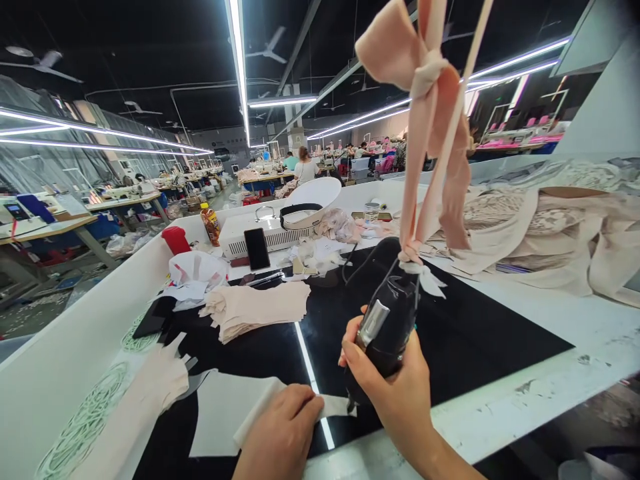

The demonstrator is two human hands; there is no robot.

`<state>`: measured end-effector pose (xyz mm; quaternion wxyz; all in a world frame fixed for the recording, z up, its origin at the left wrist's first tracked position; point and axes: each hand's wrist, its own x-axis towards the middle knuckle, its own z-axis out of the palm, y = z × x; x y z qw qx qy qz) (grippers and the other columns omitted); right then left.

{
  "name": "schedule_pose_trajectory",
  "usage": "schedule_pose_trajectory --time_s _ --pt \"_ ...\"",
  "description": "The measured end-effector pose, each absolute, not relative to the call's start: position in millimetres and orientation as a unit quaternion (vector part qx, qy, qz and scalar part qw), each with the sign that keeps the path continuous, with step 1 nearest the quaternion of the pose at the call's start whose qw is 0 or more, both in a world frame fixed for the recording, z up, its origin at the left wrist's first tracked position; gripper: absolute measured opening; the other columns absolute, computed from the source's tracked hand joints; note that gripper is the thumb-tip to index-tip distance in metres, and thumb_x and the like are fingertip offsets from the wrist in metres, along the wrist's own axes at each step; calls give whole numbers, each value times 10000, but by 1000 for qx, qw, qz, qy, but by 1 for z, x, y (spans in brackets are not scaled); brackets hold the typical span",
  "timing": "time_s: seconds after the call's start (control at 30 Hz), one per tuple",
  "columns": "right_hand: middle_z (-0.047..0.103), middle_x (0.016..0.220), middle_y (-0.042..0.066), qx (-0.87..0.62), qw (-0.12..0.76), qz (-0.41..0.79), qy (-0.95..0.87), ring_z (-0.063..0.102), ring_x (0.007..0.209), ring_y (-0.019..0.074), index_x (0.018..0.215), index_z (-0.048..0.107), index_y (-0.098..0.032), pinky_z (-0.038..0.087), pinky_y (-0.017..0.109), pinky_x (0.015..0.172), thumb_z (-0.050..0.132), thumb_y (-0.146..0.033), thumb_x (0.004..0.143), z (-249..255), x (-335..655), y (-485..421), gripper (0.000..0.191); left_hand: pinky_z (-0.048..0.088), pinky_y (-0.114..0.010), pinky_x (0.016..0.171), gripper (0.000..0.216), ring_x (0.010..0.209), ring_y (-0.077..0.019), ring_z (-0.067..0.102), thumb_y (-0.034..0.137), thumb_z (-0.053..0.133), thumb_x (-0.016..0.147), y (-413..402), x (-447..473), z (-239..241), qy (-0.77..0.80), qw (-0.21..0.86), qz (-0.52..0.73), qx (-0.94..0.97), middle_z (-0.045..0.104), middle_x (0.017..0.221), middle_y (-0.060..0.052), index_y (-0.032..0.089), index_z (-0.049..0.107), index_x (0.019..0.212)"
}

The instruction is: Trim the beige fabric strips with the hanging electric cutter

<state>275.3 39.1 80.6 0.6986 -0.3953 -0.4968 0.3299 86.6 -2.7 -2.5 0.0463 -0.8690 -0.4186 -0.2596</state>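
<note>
My right hand (393,383) is wrapped round a black handheld power tool (393,320) with a silver plate on its side. Its narrow lower end meets the tip of a pale fabric piece (223,410); whether it touches cannot be made out. Knotted pink fabric strips (430,73) hold the tool from above, tied at its top with a white scrap. My left hand (285,430) grips the fabric piece near its narrow end, fingers together, against the black work surface (465,327).
Stacked beige cut pieces (263,307) lie ahead, with a phone (257,249) leaning on a white box (235,235) behind. Green cord coils (87,420) and a fabric bundle (150,387) lie left. Fabric heaps (560,227) lie right. Other people sit at distant sewing tables.
</note>
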Motion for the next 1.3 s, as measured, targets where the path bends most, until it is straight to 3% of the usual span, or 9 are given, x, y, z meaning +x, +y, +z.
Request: schedule_pose_trajectory --time_s 0.2,0.4,0.6,0.8,1.03,1.3 --pt "727 790 -4 -404 694 344 -486 673 596 194 1090 605 -266 606 319 569 868 -402 794 76 276 35 419 651 -319 767 243 890 -215 728 128 406 1096 -4 91 -4 -422 47 -243 -872 701 1023 -68 185 640 1130" --pt "703 845 -20 -421 693 367 -456 680 681 194 1094 604 -286 581 326 657 854 -394 815 78 271 26 390 648 -300 836 199 942 -203 726 127 447 1084 -9 92 -5 -425 24 -233 -875 703 1063 -80 180 638 1102" --pt "694 843 -22 -420 692 364 -461 685 706 198 1113 594 -292 567 322 669 830 -368 826 80 270 23 379 645 -268 868 354 950 -201 759 212 312 1152 -8 95 1 -376 146 -277 -872 743 1018 -96 129 655 1136" --pt "715 855 -17 -422 693 347 -470 704 703 198 1145 580 -289 580 315 661 823 -360 838 78 271 22 398 630 -252 782 433 826 -180 742 229 223 1167 -9 101 5 -377 157 -270 -872 718 907 -58 145 636 1066" --pt "715 859 -22 -420 695 350 -467 711 714 188 1172 581 -296 593 292 672 824 -351 843 75 270 21 413 638 -300 814 496 911 -222 741 393 201 1174 -13 99 -16 -395 195 -219 -871 710 988 -75 147 606 1318" --pt "708 837 -46 -380 707 388 -453 654 623 128 1161 596 -310 612 236 672 845 -299 842 76 267 16 405 656 -335 822 544 940 -243 755 470 214 1167 -16 99 -23 -379 265 -243 -853 729 996 -78 186 669 1258"
